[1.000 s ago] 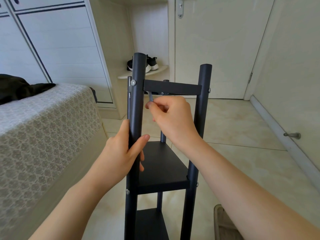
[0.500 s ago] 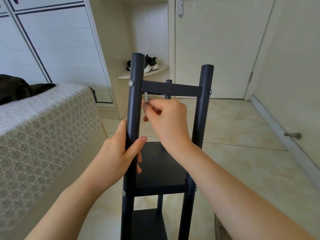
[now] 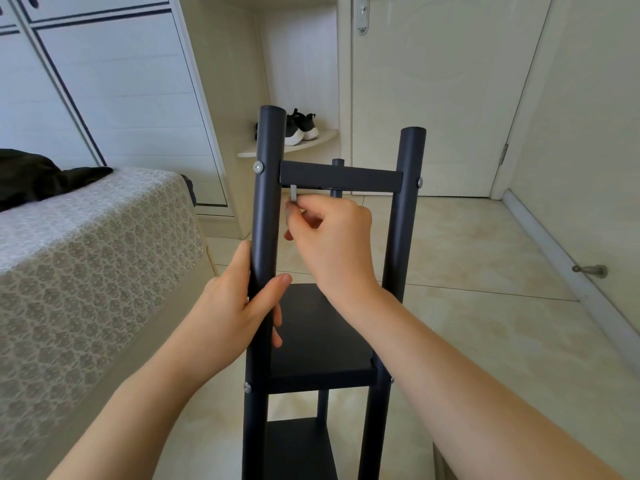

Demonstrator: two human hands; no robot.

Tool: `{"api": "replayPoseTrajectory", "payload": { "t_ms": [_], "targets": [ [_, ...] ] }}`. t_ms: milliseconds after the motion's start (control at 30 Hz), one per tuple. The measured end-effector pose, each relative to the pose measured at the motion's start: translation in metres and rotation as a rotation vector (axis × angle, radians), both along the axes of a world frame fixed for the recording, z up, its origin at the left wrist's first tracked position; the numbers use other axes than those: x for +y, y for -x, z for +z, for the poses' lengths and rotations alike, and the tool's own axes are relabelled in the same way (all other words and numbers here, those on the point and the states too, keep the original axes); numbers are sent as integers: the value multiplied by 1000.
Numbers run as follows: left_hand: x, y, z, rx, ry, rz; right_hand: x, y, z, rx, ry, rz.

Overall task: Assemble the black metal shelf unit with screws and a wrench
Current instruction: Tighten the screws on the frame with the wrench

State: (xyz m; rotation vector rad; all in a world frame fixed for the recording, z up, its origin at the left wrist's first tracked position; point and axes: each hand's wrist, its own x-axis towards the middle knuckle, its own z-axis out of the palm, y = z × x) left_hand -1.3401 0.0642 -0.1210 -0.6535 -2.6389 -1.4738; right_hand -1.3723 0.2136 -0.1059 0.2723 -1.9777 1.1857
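Black shelf unit (image 3: pixel 322 334) stands upright on the tiled floor (image 3: pixel 485 323), centre frame, just beside the bed (image 3: pixel 86 254). Two front posts: left post (image 3: pixel 268 202), right post (image 3: pixel 403 220), joined near the top by a flat crossbar (image 3: pixel 341 180). A rear post (image 3: pixel 337 163) shows behind the crossbar. Middle shelf board is in place; a lower shelf (image 3: pixel 301 448) sits below it. Silver screw (image 3: pixel 258 166) is on the left post at crossbar level, another screw (image 3: pixel 419 182) is on the right post, and a third (image 3: pixel 247 387) is on the left post at middle shelf level.

Small grey wrench (image 3: pixel 294 194) points up, its tip under the left end of the crossbar, just beside the left post. Right hand (image 3: pixel 332 237) pinches the wrench's lower end between thumb and fingertips, other fingers curled. Cannot tell what the tip engages.

Left hand (image 3: pixel 235 306) wraps the left post below the wrench, thumb across the front, fingers round the back.

Dark cloth (image 3: pixel 34 174) lies on the bed, far left. White wardrobe (image 3: pixel 114 81) is behind the bed. Black shoes (image 3: pixel 301 128) with white soles sit on a corner shelf behind the unit. Closed door (image 3: pixel 433 98) is at the back. Metal door stop (image 3: pixel 590 270) sticks out low on the right wall.
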Motion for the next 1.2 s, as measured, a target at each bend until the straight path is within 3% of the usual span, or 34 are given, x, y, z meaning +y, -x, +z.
{"api": "replayPoseTrajectory", "payload": {
  "t_ms": [667,933,1200],
  "targets": [
    [-6,7,-2,16,-17,-87,-20,36,-15,288,133,-107],
    [-5,6,-3,52,-8,-99,-7,19,-7,48,73,8],
    [0,3,-1,44,-5,-84,11,-2,0,-41,-47,73]
  ]
}}
